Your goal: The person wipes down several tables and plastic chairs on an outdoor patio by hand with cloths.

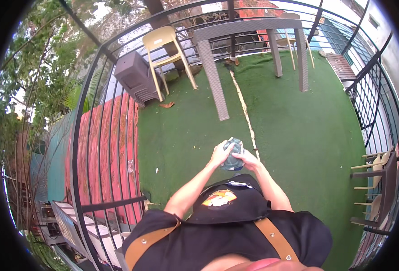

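Observation:
My left hand [220, 154] and my right hand [249, 160] are held out together in front of my body. Between them is a bunched blue-green bundle [232, 164], which looks like cloth, though its exact kind cannot be told. Fingers of both hands press on it from either side, with the thumbs on its near face. Just below the bundle, a black apron [231, 208] with a printed picture and brown straps covers my chest.
A grey woven-pattern table [250, 24] stands ahead on green artificial turf [182, 135]. Left of it are a beige chair [164, 47] and stacked grey stools [137, 76]. Black metal railings [84, 101] enclose the space. More chairs [377, 169] and a dark table [389, 189] stand far right.

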The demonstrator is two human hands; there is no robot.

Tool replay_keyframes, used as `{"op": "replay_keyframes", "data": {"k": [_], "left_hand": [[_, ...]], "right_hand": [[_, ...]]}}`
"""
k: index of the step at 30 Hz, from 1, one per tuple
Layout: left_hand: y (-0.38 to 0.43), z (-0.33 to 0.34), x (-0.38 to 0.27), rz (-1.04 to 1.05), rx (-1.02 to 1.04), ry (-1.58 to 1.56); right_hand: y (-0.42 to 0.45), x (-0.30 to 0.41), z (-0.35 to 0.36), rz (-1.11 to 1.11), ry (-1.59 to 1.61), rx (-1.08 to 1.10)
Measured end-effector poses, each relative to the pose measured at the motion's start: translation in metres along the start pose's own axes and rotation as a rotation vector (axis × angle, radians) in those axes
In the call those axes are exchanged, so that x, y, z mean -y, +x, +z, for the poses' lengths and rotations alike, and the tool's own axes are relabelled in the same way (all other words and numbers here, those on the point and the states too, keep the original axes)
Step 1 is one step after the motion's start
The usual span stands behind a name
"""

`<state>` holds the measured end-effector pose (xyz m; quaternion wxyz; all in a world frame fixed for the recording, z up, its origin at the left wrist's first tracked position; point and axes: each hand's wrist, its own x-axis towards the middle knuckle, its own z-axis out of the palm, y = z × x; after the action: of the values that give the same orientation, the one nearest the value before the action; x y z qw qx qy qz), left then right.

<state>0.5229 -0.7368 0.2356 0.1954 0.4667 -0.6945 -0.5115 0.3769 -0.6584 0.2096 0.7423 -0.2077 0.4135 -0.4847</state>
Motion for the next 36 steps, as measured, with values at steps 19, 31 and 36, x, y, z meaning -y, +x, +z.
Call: {"op": "replay_keyframes", "data": {"k": [19, 31, 36], "left_hand": [[0.437, -0.080, -0.123, 0.783, -0.300, 0.484], [0.452, -0.067, -0.111, 0.561, -0.682, 0.811], [0.339, -0.032, -0.106, 0.407, -0.632, 0.668]], "right_hand": [[-0.034, -0.073, -0.236, 0.001, -0.046, -1.582], [-0.083, -0.025, -0.334, -0.273, 0.342, -1.571], [0.026, 0.179, -0.314, -0.263, -0.121, -0.898]]}}
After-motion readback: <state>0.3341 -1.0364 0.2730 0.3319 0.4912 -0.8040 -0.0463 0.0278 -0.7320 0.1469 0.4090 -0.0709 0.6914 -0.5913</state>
